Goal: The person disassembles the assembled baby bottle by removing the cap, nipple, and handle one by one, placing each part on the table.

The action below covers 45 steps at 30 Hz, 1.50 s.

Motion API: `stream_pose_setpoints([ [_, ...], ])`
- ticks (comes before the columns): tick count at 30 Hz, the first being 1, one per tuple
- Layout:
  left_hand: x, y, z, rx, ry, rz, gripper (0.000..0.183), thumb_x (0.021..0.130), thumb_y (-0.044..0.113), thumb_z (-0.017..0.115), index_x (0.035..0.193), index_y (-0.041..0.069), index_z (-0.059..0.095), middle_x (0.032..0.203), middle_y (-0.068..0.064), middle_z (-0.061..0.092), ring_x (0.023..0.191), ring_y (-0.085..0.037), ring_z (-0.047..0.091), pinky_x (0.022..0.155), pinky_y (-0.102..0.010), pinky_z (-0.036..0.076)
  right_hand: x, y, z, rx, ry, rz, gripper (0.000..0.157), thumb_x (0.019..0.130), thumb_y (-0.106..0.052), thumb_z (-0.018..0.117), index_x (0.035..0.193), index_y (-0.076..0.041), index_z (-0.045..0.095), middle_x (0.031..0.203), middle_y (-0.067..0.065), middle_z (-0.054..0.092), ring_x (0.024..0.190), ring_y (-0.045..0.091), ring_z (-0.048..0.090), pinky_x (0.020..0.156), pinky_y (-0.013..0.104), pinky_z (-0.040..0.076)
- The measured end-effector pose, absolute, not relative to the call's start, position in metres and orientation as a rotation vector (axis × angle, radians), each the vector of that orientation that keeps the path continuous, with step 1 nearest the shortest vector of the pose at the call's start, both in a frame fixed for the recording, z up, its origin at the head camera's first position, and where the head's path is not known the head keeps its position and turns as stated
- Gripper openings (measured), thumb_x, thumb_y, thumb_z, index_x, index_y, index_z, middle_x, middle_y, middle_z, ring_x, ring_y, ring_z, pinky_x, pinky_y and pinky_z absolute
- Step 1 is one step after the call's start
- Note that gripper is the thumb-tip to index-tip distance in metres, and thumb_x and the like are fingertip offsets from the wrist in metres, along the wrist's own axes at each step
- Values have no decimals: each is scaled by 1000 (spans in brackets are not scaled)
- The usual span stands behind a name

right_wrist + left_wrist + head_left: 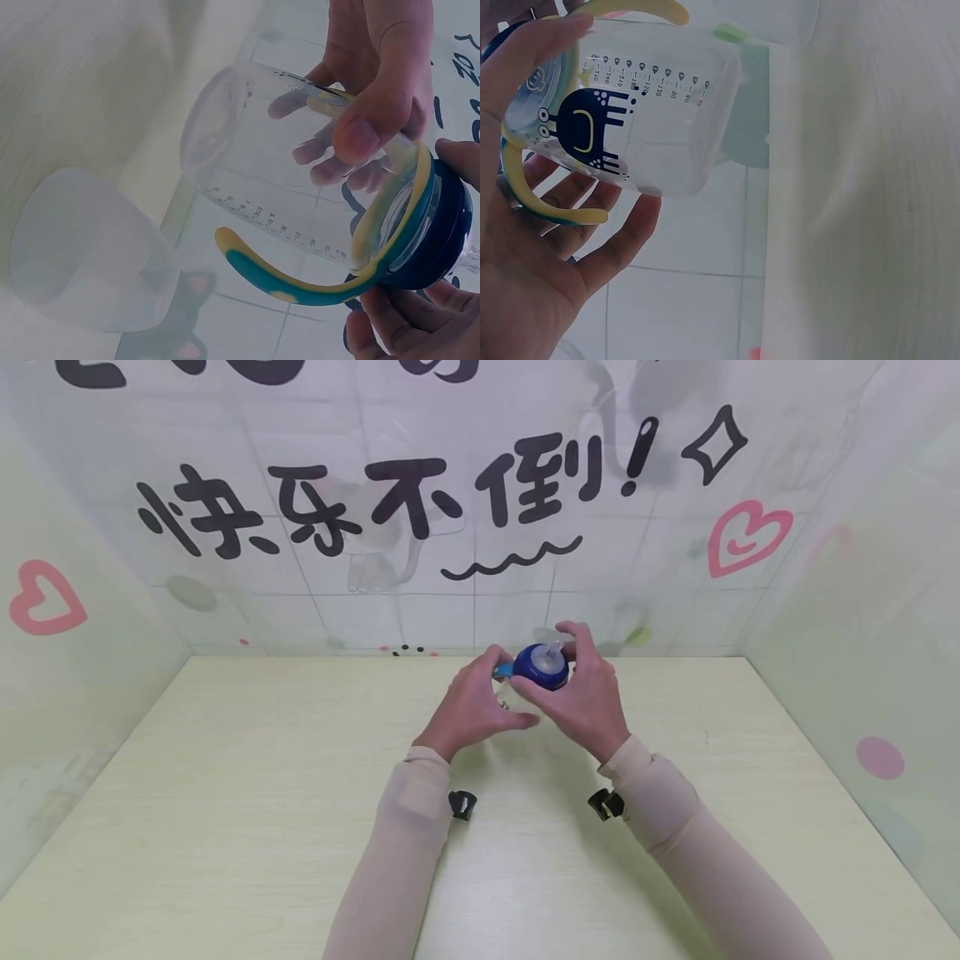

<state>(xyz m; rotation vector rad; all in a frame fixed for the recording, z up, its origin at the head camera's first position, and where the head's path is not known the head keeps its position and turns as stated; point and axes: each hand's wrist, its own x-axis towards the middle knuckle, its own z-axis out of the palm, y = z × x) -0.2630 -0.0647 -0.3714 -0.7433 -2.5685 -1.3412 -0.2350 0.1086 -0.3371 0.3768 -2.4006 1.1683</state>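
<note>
Left hand (474,706) grips the clear handled bottle (675,127) by its body, right hand (588,700) has fingers and thumb around its navy collar (528,671). Bottle's up over the table's (262,793) far edge; frosted cover (90,255) sits on the table nearby.

Pale wood-grain table (225,818); translucent cover (94,255) resting on it.

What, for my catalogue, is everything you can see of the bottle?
The bottle has a clear, plastic-looking body with dark measuring marks, a navy cartoon creature, yellow-and-teal handles, a dark blue collar and a clear teat. It looks empty, held roughly upright above the table; the left hand holds its body and the right hand grips its collar.
</note>
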Motion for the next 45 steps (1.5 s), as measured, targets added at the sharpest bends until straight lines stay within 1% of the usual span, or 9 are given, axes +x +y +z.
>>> stream_pose_setpoints([
  [8,-264,-65,-373,-755,-2561,-1338,61,67,30,92,110,17,52,105,3,61,101,-22,57,83,-38,50,-235,116,-338,451,-2396,1251,79,78,-32,85,139,-10,40,110,16,68,88,28,65,71,38,55],
  [13,-264,-65,-373,-769,-2564,-1346,61,67,32,92,111,17,52,107,2,61,105,-27,58,85,-39,50,-235,121,-337,525,-2390,1248,79,79,-29,85,141,-11,39,111,16,69,89,27,65,71,38,54],
  [16,-265,-65,-373,-782,-2565,-1354,62,67,33,91,112,17,52,107,2,62,107,-30,59,86,-40,50,-235,123,-337,582,-2396,1229,79,80,-27,84,142,-12,37,111,16,69,91,26,66,73,38,54],
  [23,-265,-65,-373,-800,-2558,-1360,62,67,34,91,113,17,52,106,3,62,106,-29,59,84,-39,51,-236,128,-337,726,-2394,1203,79,84,-22,81,145,-10,32,111,17,67,93,26,68,79,39,56],
  [29,-263,-64,-370,-797,-2559,-1363,61,68,32,90,113,16,52,105,3,63,104,-23,58,82,-36,52,-237,131,-336,796,-2385,1171,79,85,-19,79,147,-9,31,115,17,65,99,27,65,86,41,54],
  [31,-263,-64,-370,-801,-2559,-1373,61,68,32,90,114,16,52,106,3,63,105,-24,58,81,-36,52,-237,131,-335,816,-2375,1171,78,85,-17,78,147,-9,31,117,16,63,101,27,65,88,42,53],
  [35,-264,-64,-370,-792,-2565,-1381,62,68,32,90,115,15,53,108,2,63,106,-22,58,82,-37,53,-236,134,-330,833,-2346,1181,78,85,-14,77,148,-7,31,122,17,61,104,28,63,91,42,51],
  [39,-266,-66,-371,-768,-2572,-1375,64,68,32,90,116,14,53,111,1,64,106,-19,58,84,-38,53,-235,138,-327,805,-2318,1194,78,85,-13,78,148,-7,31,119,17,63,102,27,64,90,42,51],
  [45,-267,-67,-371,-736,-2578,-1360,66,67,32,91,118,13,53,112,0,64,110,-26,60,87,-40,52,-237,151,-325,744,-2298,1217,77,85,-10,76,148,-8,32,117,18,64,103,28,65,92,43,51],
])
